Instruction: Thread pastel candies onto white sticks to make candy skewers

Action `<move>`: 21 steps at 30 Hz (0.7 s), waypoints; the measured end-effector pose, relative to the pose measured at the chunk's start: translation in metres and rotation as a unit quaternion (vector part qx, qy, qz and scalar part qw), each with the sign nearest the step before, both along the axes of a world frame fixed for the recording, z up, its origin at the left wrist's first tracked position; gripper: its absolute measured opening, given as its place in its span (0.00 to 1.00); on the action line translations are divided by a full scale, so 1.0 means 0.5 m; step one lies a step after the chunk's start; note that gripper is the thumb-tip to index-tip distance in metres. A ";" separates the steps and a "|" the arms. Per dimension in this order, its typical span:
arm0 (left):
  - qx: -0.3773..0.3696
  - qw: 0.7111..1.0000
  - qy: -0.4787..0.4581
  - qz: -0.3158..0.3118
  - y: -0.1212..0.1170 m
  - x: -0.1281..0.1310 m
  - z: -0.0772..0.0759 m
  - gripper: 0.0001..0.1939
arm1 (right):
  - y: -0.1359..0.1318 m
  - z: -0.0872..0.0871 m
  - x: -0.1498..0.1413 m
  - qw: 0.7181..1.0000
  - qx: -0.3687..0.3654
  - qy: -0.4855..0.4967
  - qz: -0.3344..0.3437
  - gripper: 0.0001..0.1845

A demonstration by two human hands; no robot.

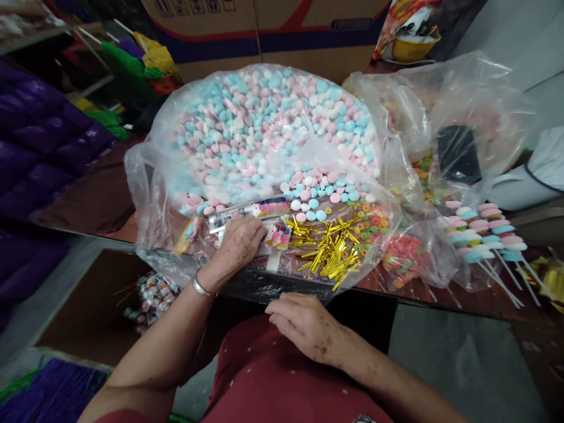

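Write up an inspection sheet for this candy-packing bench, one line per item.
Surface: dark tabletop, largely covered by clear plastic bags.
Job's things: stack of printed wrapper sleeves under the left hand; pile of gold twist ties beside it; big bag of pink, blue and white candies behind.
Clutter: ring-shaped orange and green candies; finished candy sticks at right; second plastic bag with a dark object inside.
Grippers: left hand flat on the sleeves, silver bracelet on the wrist; right hand resting at the table edge, holding nothing.
Cables: nothing seen.
Surroundings: cardboard box behind; purple bundles at left.
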State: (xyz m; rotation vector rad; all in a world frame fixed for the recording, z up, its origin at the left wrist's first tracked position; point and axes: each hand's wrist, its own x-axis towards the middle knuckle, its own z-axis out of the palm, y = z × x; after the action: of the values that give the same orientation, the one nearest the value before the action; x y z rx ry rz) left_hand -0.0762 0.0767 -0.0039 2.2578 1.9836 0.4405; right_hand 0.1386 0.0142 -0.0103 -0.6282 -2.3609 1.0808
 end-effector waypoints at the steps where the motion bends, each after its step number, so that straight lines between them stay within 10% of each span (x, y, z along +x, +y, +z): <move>1: 0.032 0.999 0.000 0.006 -0.006 0.004 0.004 0.13 | 0.004 0.004 0.003 0.998 -0.021 0.031 -0.040 0.11; 5: 0.181 0.983 -0.023 0.010 -0.047 0.047 0.027 0.14 | 0.031 0.017 0.014 0.958 -0.119 0.111 -0.236 0.10; 10: 0.230 0.970 -0.058 -0.055 -0.095 0.114 0.045 0.11 | 0.066 0.022 0.021 0.946 -0.099 0.110 -0.287 0.12; 16: 0.173 0.970 -0.152 -0.077 -0.113 0.128 0.047 0.13 | 0.075 0.028 0.056 0.962 0.008 0.075 -0.262 0.08; 21: -0.048 0.947 -0.274 -0.160 -0.114 0.119 0.053 0.07 | 0.067 0.037 0.076 0.980 0.073 0.064 -0.176 0.09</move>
State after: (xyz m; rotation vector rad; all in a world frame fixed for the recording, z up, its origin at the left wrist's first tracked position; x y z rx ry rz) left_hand -0.0166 0.0198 0.0228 2.0450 1.3147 0.8037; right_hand 0.1768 0.0478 0.0083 -0.8550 -2.0936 0.7618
